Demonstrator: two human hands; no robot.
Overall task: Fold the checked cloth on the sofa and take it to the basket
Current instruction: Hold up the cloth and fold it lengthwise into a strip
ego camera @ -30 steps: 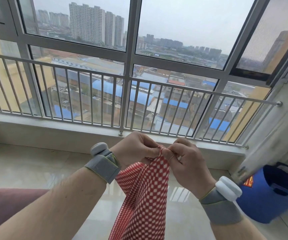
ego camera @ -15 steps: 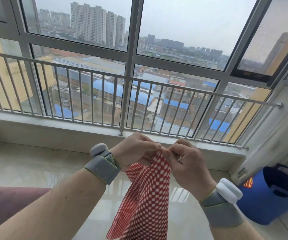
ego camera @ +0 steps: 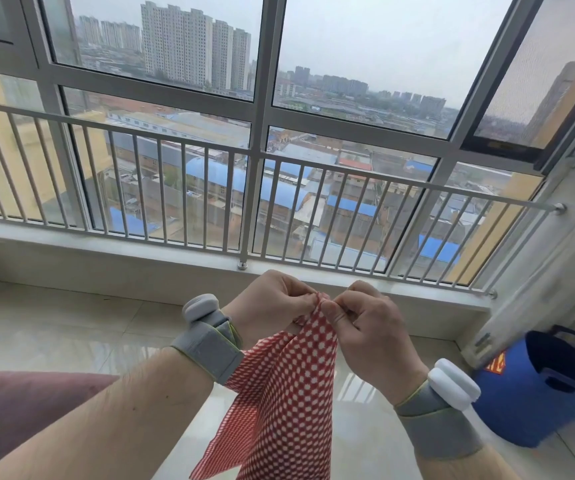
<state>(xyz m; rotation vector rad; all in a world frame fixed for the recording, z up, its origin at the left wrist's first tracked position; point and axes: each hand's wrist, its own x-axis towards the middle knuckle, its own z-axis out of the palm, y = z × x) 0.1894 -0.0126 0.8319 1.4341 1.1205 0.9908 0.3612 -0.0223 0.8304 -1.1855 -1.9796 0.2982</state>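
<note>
Head view: both hands' fingers (ego camera: 308,301) pinch checked cloth (ego camera: 286,393), basket (ego camera: 535,393) far right.

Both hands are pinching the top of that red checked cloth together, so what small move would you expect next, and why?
Probably a slide of the right hand down the red checked cloth to gather its lower end for another fold. Both it and the left hand pinch the top edge, the rest hangs long and loose, and the blue basket waits on the floor to the right.
</note>
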